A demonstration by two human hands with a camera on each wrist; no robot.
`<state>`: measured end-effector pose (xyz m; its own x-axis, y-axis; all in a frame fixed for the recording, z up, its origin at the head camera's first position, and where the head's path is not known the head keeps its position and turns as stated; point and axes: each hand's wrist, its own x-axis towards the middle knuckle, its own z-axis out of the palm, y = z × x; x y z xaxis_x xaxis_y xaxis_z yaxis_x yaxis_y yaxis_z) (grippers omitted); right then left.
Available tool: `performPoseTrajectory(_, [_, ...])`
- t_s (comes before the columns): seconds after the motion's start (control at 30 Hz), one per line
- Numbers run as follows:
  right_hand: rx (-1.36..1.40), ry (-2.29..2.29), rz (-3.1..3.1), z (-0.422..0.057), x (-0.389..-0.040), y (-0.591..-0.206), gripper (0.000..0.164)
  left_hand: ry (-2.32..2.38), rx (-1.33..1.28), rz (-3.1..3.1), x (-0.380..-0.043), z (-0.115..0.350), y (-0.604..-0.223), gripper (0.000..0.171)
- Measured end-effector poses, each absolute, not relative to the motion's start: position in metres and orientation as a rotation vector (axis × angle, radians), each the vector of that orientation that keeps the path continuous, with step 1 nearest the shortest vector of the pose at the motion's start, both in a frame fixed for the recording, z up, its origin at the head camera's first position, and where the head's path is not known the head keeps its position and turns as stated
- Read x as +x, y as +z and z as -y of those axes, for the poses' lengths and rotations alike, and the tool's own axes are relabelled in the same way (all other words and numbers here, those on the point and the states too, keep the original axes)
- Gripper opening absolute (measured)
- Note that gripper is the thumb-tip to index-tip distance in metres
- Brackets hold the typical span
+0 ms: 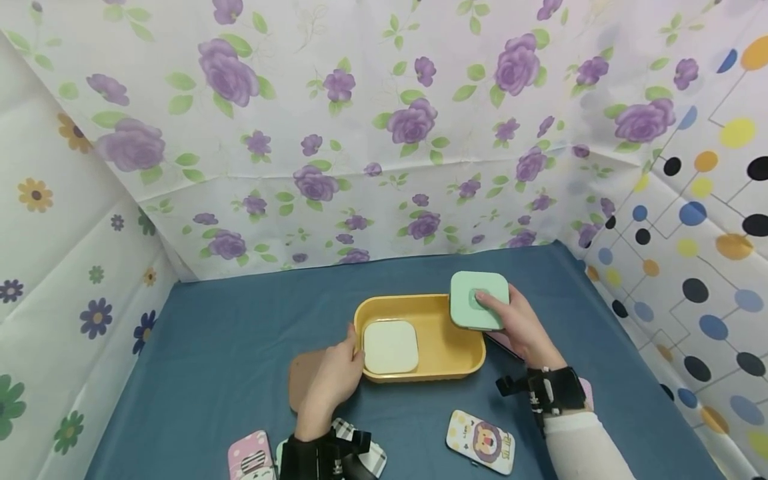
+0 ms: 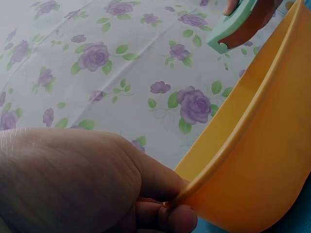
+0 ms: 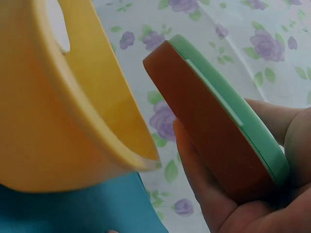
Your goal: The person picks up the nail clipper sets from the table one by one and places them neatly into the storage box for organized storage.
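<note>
Nearest, a pink case [image 1: 247,453] and a lion-print case [image 1: 481,441] lie on the blue-covered counter [image 1: 240,327]. Beyond them, the left hand [image 1: 335,375] has its grip pinched on the left rim of a yellow tray [image 1: 447,350] holding a pale square thing [image 1: 391,348]. The right hand [image 1: 523,325] grasps a green-topped brown box [image 1: 474,310], raised near the tray's far right corner. Behind hangs flowered cloth [image 1: 360,133].

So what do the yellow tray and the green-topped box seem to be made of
The yellow tray looks like molded plastic, satin: smooth wall, rounded rim, even color. The green-topped box has a smooth, softly shiny top, probably plastic; its plain matte brown side could be plastic or coated metal.
</note>
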<state>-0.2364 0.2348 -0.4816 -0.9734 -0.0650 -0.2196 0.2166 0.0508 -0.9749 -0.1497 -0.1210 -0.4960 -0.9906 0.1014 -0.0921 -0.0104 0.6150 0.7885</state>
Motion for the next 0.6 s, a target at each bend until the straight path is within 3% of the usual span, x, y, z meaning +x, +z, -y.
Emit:
performPoseTrajectory(0.27, [0.141,-2.055,-2.105,-0.227,-0.227,-0.491,0.079,1.318,0.093,-2.716,-0.151,0.119,-0.494,0.063])
performPoseTrajectory(0.6, [0.076,-1.929,-2.223,-0.216,-0.222,-0.491,0.089,1.305,0.071,-2.714,-0.149,0.119,-0.494,0.063])
